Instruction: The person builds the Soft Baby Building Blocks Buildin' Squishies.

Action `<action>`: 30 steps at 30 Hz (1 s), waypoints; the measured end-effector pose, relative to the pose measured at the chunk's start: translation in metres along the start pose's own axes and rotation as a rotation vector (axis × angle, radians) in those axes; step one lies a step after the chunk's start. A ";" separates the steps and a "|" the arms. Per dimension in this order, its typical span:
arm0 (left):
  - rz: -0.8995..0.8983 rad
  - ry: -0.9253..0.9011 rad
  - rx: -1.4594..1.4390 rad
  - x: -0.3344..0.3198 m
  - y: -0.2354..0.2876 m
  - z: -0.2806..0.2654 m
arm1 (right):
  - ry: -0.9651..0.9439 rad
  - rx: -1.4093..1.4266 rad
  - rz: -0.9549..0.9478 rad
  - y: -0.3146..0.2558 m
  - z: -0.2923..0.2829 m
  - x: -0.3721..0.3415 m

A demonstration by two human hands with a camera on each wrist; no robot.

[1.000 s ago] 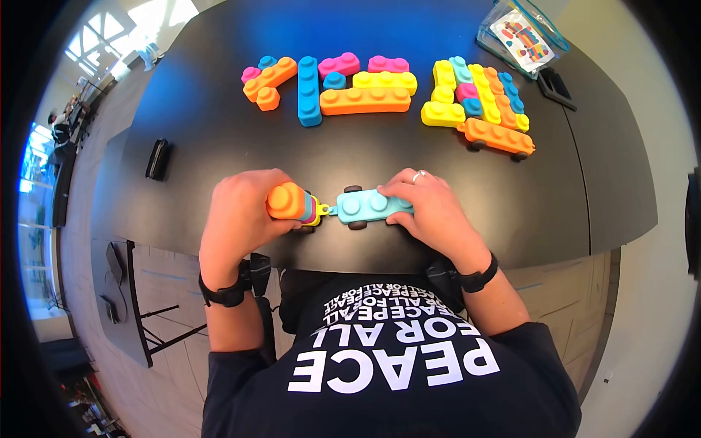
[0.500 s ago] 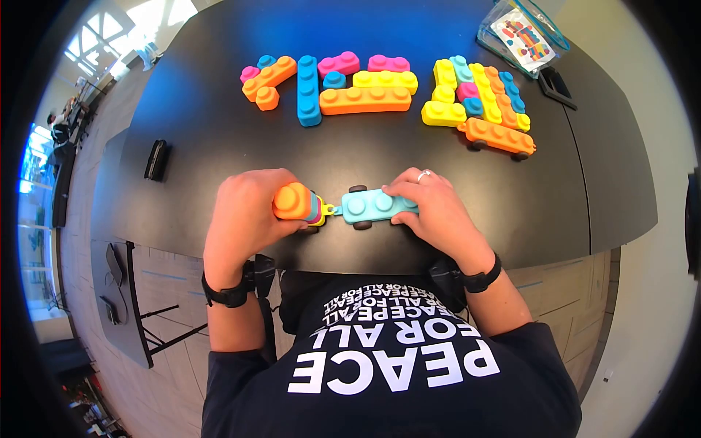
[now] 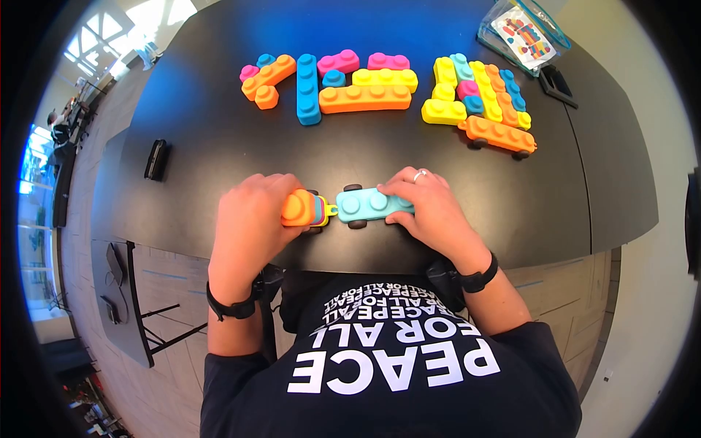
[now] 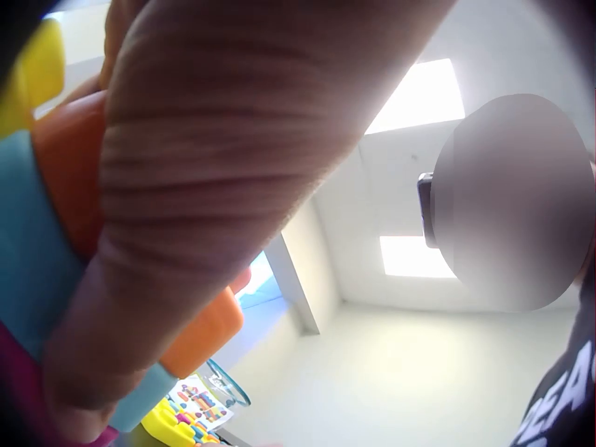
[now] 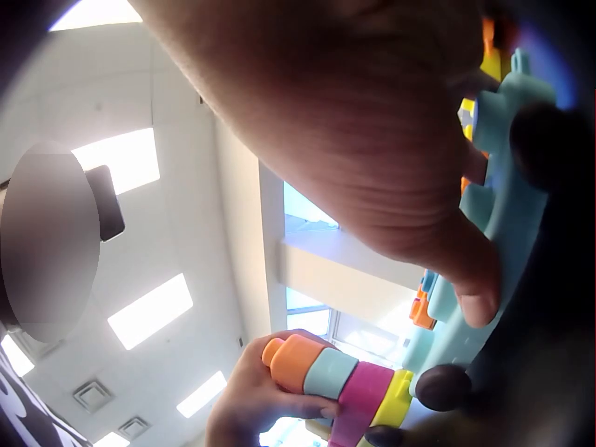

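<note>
My left hand (image 3: 253,219) grips a stack of blocks with an orange block (image 3: 297,208) on top. In the right wrist view the stack shows orange, light blue, a magenta block (image 5: 361,400) and a yellow wheeled base (image 5: 395,399). The right hand (image 3: 437,212) pinches the right part of a light blue wheeled car (image 3: 363,205) between thumb and fingers. The yellow base's looped end meets the car's left end; whether they are hooked together I cannot tell. Fingers of the left hand (image 4: 186,168) cover much of the stack in the left wrist view.
Behind the hands lie rows of coloured blocks (image 3: 365,99) and, to the right, a block group (image 3: 467,91) beside an orange wheeled car (image 3: 499,136). A clear pouch (image 3: 523,40) is at the back right, a black case (image 3: 156,160) at the left.
The left hand and its stack have shifted right, closer to the light blue car. The car moved slightly right, then back left with the right hand. The gap between them is smaller.
</note>
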State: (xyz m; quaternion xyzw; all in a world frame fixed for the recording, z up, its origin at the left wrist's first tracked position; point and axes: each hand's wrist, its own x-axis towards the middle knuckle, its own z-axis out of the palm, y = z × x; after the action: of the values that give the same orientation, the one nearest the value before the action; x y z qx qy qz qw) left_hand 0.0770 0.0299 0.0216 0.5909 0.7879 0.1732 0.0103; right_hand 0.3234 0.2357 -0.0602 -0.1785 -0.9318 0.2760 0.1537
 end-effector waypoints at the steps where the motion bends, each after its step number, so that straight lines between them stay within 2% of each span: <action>1: -0.010 -0.001 0.018 -0.001 0.001 0.000 | 0.001 0.001 0.000 0.000 0.000 0.000; 8: -0.093 -0.021 0.127 0.003 -0.016 -0.001 | 0.003 0.093 -0.020 -0.008 0.010 0.003; 14: 0.003 -0.040 0.100 0.009 -0.025 -0.004 | -0.007 0.103 -0.034 -0.001 0.011 0.008; 22: -0.033 -0.009 0.046 0.018 -0.042 -0.004 | -0.079 0.137 -0.058 0.014 0.006 0.047; 30: -0.020 -0.031 0.025 0.017 -0.044 -0.006 | -0.111 0.096 -0.076 0.010 -0.001 0.050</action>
State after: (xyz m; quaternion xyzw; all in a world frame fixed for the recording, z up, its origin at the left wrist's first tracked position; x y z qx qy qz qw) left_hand 0.0300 0.0335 0.0176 0.5859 0.7954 0.1540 0.0171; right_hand 0.2818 0.2655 -0.0554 -0.1201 -0.9308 0.3236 0.1207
